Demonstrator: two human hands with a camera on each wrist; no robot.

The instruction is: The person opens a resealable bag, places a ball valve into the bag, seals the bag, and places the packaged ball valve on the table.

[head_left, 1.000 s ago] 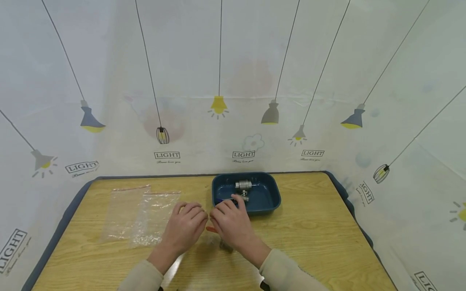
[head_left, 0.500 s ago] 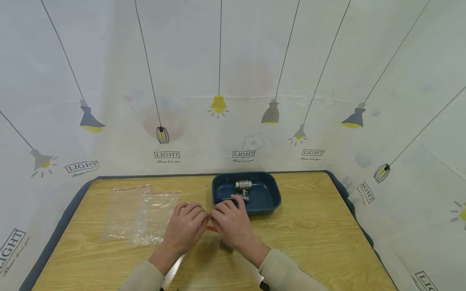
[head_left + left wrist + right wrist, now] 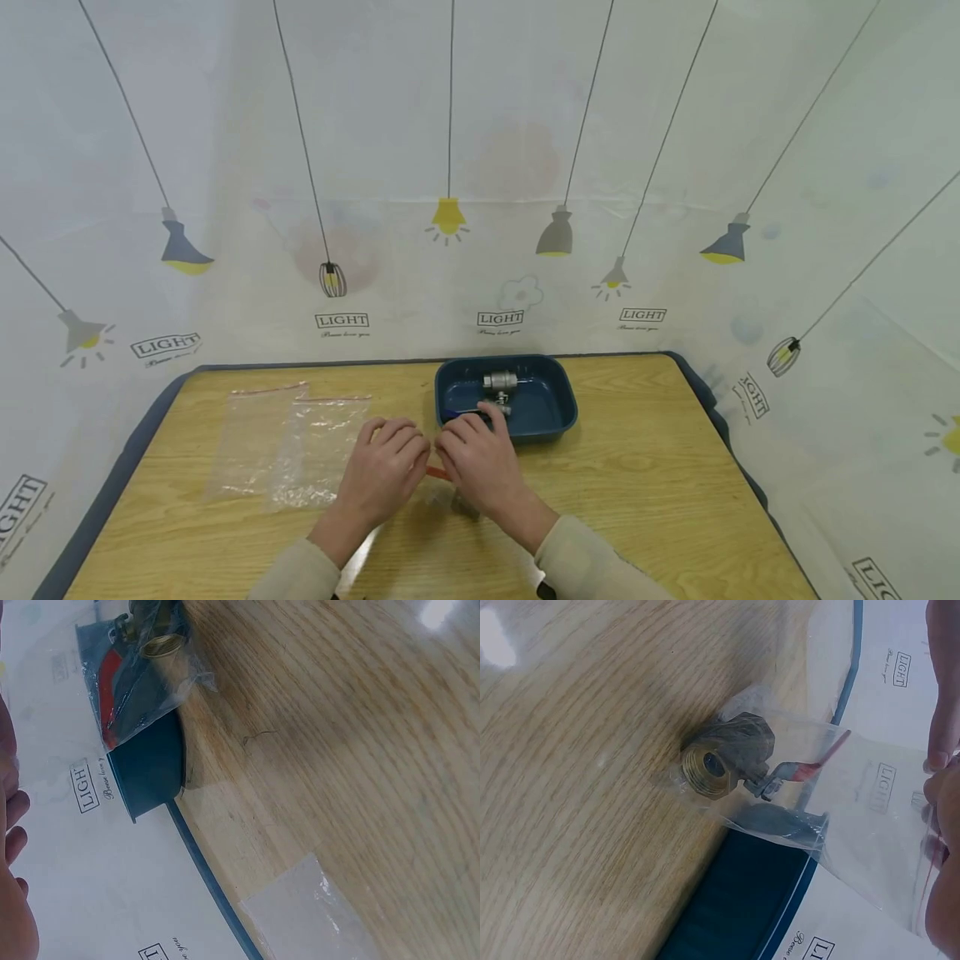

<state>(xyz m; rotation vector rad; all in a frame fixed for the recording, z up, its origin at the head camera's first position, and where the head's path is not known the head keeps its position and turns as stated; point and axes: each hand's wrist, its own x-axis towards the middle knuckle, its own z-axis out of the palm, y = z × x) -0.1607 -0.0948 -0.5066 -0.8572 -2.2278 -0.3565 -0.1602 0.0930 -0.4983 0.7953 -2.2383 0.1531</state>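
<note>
In the head view my left hand (image 3: 382, 468) and right hand (image 3: 482, 467) meet fingertip to fingertip over the table, just in front of the blue tray. Between them they pinch the top edge of a clear zip bag (image 3: 874, 847), which has a red line along its mouth. Inside the bag's lower end lies a brass ball valve (image 3: 727, 757) with a red lever handle (image 3: 799, 772). The left wrist view also shows the bagged valve's threaded opening (image 3: 163, 646). From above, the hands cover most of the bag.
The blue tray (image 3: 566, 417) holds a silver valve (image 3: 500, 381) and a smaller valve (image 3: 501, 407), partly behind my right hand. Two flat clear zip bags lie on the left: one bag (image 3: 251, 437) partly under another bag (image 3: 322, 442). A printed cloth (image 3: 405, 275) surrounds the wooden table (image 3: 637, 500).
Both hands stay almost where they were, still pinching the bag's top edge. The head view has shifted very slightly.
</note>
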